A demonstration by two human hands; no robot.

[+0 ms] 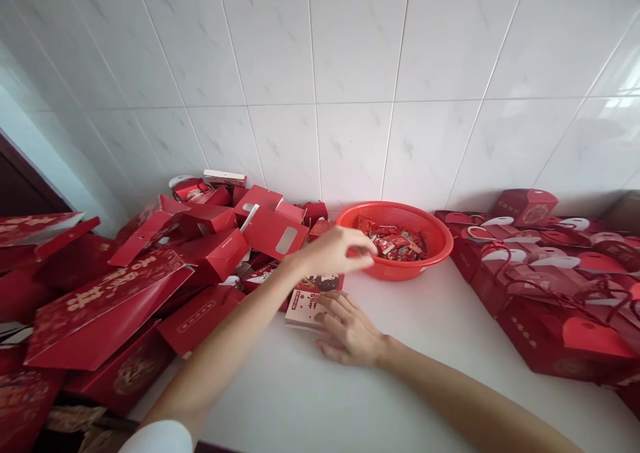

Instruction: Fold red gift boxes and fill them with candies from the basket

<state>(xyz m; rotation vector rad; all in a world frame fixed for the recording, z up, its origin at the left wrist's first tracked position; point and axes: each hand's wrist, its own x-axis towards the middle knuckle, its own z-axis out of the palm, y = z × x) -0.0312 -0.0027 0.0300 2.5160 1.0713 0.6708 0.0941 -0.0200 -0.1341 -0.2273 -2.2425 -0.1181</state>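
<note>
My left hand (337,250) reaches over the near left rim of an orange-red plastic basket (393,271). Its fingers curve with a gap to the thumb, and I see nothing between them. Small wrapped pieces, mostly red, lie in the basket (400,243). On the white table, my right hand (353,326) grips a small flat pale-pink box (301,306) with red print; the fingers lie over its right part and hide it. Just behind that box is a red printed box (330,284), partly covered by my left forearm.
To the left, red gift boxes (110,306) are heaped in a loose pile, some with flaps open. Red boxes with cord handles (540,293) stand packed together at the right. A white tiled wall (355,140) rises behind the table (300,400).
</note>
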